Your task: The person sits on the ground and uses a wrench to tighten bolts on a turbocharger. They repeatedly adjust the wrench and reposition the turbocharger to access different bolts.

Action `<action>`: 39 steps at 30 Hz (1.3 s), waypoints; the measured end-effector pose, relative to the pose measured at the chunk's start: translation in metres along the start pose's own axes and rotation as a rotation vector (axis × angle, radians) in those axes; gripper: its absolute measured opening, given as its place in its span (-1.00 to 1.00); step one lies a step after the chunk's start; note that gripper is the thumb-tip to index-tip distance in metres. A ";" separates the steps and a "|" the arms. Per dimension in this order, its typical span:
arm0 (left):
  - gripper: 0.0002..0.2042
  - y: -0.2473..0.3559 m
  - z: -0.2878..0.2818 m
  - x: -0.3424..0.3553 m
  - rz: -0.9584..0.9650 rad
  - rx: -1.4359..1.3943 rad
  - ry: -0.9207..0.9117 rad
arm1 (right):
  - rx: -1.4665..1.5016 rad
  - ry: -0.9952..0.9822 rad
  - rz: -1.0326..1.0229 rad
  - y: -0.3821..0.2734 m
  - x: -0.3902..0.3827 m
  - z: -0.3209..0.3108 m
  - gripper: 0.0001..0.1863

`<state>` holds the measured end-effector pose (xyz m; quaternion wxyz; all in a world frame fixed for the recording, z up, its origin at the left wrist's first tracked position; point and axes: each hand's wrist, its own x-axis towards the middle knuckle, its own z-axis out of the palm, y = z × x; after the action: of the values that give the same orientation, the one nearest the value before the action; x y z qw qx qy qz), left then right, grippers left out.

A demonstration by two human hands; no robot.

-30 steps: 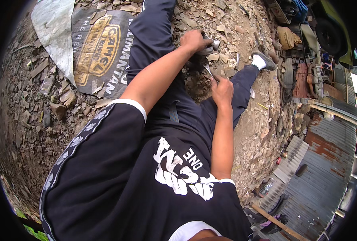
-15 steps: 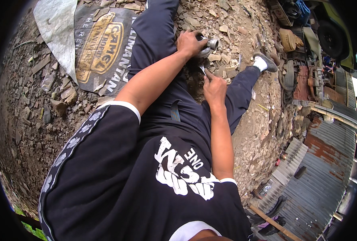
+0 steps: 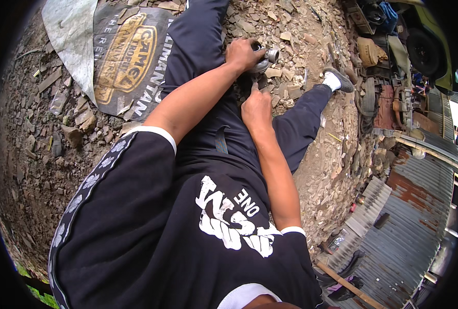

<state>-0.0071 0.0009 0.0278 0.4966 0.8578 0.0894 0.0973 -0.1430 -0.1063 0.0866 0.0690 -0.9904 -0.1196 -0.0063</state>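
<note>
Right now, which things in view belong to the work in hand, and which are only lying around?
In the work:
- round metal part, in the left hand
- metal tool, mostly hidden by the right hand

Seemingly just lying around:
- dark printed sheet
- pale sheet
- broken stones
- pole

The metal part [image 3: 272,55] is grey, the trousers [image 3: 198,49] navy, the shirt [image 3: 177,229] black with pale flowers [image 3: 91,181] along one sleeve [image 3: 136,167].
</note>
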 end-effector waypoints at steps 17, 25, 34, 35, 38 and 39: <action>-0.41 -0.002 0.000 0.000 -0.034 0.004 -0.047 | -0.141 -0.161 0.094 -0.028 -0.007 -0.009 -0.52; -0.43 0.001 0.000 -0.002 -0.037 -0.010 -0.059 | -0.192 -0.158 0.126 -0.029 -0.007 -0.012 -0.54; -0.42 0.003 -0.005 -0.001 -0.042 -0.036 -0.073 | -0.179 -0.132 0.105 -0.026 -0.012 -0.013 -0.53; -0.42 0.002 -0.005 -0.001 -0.038 -0.035 -0.059 | -0.140 -0.129 0.121 -0.027 -0.012 -0.014 -0.54; -0.42 0.000 -0.001 0.000 -0.031 -0.031 -0.033 | -0.155 -0.132 0.121 -0.020 -0.008 -0.007 -0.54; -0.42 0.001 -0.001 -0.001 -0.033 -0.028 -0.036 | -0.159 -0.136 0.119 -0.020 -0.007 -0.007 -0.54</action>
<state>-0.0079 0.0013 0.0289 0.5116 0.8508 0.0933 0.0748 -0.1547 -0.0892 0.0956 -0.0177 -0.9962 -0.0642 0.0557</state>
